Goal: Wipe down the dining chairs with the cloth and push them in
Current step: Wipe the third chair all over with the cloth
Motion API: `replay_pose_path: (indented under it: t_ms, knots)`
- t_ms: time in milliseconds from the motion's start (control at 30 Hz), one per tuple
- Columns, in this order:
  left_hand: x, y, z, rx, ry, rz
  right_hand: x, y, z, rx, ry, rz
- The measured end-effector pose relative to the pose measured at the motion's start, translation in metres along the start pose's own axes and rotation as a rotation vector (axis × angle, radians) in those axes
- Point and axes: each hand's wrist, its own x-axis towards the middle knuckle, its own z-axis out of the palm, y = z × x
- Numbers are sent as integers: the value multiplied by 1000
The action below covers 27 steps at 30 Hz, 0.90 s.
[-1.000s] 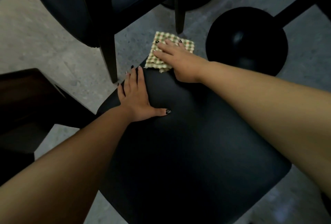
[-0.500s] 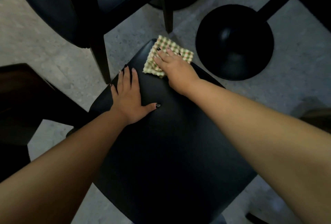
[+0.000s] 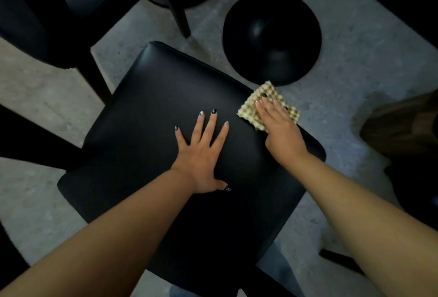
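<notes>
Pressing cloth [image 3: 270,104] onto chair seat [image 3: 151,111]

We're seeing bare floor [image 3: 343,64] all around the chair seat [image 3: 147,111]; a round table base [image 3: 272,35] is crowding its far edge.

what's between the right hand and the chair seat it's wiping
Only the checked cloth: the right hand presses it flat on the seat's right edge. The left hand rests flat on the seat beside it, not under it.
</notes>
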Motion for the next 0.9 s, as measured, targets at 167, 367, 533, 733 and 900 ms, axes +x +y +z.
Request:
replay_pose_path:
  t_ms: [167, 367, 533, 733, 900]
  knots:
    - [3, 7, 0, 65, -36, -26, -85, 63, -1, 26, 32, 72]
    - [4, 7, 0, 64, -47, -32, -146, 75, 2, 152, 85, 121]
    - [5, 6, 0, 31, -45, -35, -166, 24, 32, 165, 113, 46]
    - [-5, -9, 6, -139, 36, -152, -163, 24, 39, 20, 48, -94]
    - [-24, -49, 18, -239, 111, -291, -135, 22, 34, 3, 27, -261]
